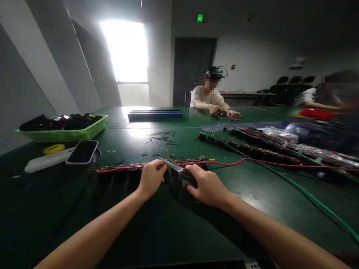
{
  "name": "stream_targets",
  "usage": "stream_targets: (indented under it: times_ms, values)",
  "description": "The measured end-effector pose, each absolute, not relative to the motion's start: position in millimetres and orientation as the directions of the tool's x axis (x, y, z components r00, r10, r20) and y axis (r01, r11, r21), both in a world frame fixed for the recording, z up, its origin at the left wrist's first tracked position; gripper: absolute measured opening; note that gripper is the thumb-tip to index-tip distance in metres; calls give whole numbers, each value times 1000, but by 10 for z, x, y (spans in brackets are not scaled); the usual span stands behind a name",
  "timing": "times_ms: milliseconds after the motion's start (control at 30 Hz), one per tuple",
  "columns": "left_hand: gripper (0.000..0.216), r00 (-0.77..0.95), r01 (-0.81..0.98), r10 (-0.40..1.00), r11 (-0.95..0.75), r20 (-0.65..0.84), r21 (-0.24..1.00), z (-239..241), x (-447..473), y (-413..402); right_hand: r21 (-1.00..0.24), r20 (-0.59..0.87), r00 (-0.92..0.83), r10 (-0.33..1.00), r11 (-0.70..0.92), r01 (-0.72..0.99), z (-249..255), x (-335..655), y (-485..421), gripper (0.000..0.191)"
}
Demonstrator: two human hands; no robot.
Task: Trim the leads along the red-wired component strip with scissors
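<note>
My right hand [209, 185] is wrapped round the dark handles of a pair of scissors [174, 165]. Their metal blades point left, towards the fingertips of my left hand [151, 177]. That hand is closed in a pinch at a long dark strip of parts [129, 173]; what lies between the fingertips is hidden. Along the strip runs a red wire [113, 169], which passes behind both hands and trails off to the right. A short yellow tip [211, 159] shows near the strip's right end.
Wire offcuts [161, 136] lie beyond my hands. On the left are a green basket [97, 129] of dark parts, a phone [82, 152] and a yellow roll [54, 149]. More wired strips [252, 149] and a green wire [297, 190] stretch rightwards. Co-workers [207, 95] sit across the table.
</note>
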State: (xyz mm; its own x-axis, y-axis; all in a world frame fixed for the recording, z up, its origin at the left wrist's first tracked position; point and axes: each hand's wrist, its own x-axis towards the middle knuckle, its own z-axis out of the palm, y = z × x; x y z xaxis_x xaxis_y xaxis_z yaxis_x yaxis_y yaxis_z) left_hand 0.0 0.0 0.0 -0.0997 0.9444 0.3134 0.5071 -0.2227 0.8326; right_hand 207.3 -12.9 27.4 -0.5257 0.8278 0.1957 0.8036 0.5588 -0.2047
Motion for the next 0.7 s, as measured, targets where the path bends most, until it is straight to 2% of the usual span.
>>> stream_targets:
  times_ms: [700]
  values:
    - [23,-95,501,940,-239,327,832,23,-12,-20,-224,218,-565,796,604,765,279,2082,-138,42]
